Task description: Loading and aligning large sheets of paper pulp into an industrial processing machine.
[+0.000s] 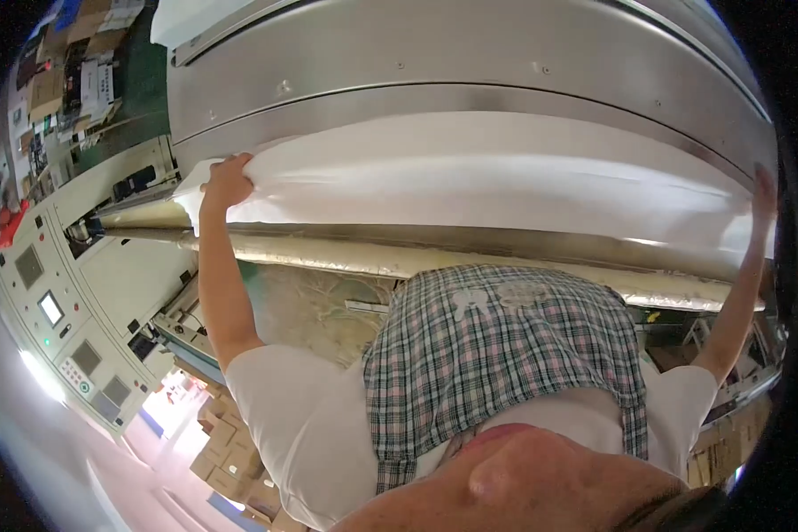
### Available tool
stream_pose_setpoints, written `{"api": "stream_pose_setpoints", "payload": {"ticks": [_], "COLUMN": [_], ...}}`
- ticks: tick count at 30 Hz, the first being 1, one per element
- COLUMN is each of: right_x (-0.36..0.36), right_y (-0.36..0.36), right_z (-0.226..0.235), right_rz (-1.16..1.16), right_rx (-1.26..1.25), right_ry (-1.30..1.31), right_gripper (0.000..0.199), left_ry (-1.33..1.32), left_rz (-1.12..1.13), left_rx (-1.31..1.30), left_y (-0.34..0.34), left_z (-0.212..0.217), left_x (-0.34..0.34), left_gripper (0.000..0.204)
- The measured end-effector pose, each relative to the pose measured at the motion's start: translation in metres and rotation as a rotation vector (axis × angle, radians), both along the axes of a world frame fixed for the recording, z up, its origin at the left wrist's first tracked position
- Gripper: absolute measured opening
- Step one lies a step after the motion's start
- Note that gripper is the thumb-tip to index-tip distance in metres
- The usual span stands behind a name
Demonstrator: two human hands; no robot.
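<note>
A wide white sheet stretches across in front of me, just below a machine's metal front. Its lower edge hangs in a shallow curve above a pale roller. At its left end, my left hand is closed on the sheet, and creases spread from the grip. My right arm is stretched far out to the other end. There my right hand is at the sheet's right edge, blurred near the picture's rim, so its fingers cannot be made out.
The brushed-metal machine front spans the top. Below the sheet runs the long pale roller, close to my checked apron. On the left stands a control cabinet with a small screen and buttons. Cardboard boxes are stacked lower left.
</note>
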State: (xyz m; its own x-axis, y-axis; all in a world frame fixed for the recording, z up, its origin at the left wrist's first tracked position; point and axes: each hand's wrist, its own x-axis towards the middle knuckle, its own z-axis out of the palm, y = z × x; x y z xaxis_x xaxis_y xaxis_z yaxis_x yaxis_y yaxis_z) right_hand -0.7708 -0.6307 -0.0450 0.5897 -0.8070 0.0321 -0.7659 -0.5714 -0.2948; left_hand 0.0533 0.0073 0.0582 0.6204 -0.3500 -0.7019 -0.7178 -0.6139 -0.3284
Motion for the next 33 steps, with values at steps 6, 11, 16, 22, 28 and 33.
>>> {"api": "stream_pose_setpoints", "payload": {"ticks": [6, 11, 16, 22, 28, 33], "right_x": [0.291, 0.437, 0.543, 0.633, 0.674, 0.656], "right_y": [0.203, 0.355, 0.445, 0.487, 0.518, 0.557], "right_z": [0.102, 0.131, 0.117, 0.085, 0.098, 0.137], "right_rz": [0.180, 0.552, 0.689, 0.677, 0.694, 0.827], "right_rx": [0.243, 0.511, 0.338, 0.026, 0.206, -0.029], "right_ry": [-0.176, -0.449, -0.312, -0.248, -0.101, -0.408], "right_gripper": [0.020, 0.025, 0.029, 0.036, 0.020, 0.017], "left_ry": [0.033, 0.377, 0.464, 0.419, 0.653, 0.114], "left_rz": [-0.177, -0.305, -0.358, -0.323, -0.658, -0.477], "left_rx": [-0.119, -0.335, -0.092, -0.760, -1.153, -1.287], "left_y": [0.000, 0.008, -0.035, -0.014, 0.055, 0.088], "left_z": [-0.011, -0.040, -0.035, -0.027, 0.017, -0.028], "left_x": [-0.005, 0.054, 0.064, 0.085, -0.029, 0.003], "left_gripper": [0.050, 0.049, 0.046, 0.038, 0.027, 0.027]}}
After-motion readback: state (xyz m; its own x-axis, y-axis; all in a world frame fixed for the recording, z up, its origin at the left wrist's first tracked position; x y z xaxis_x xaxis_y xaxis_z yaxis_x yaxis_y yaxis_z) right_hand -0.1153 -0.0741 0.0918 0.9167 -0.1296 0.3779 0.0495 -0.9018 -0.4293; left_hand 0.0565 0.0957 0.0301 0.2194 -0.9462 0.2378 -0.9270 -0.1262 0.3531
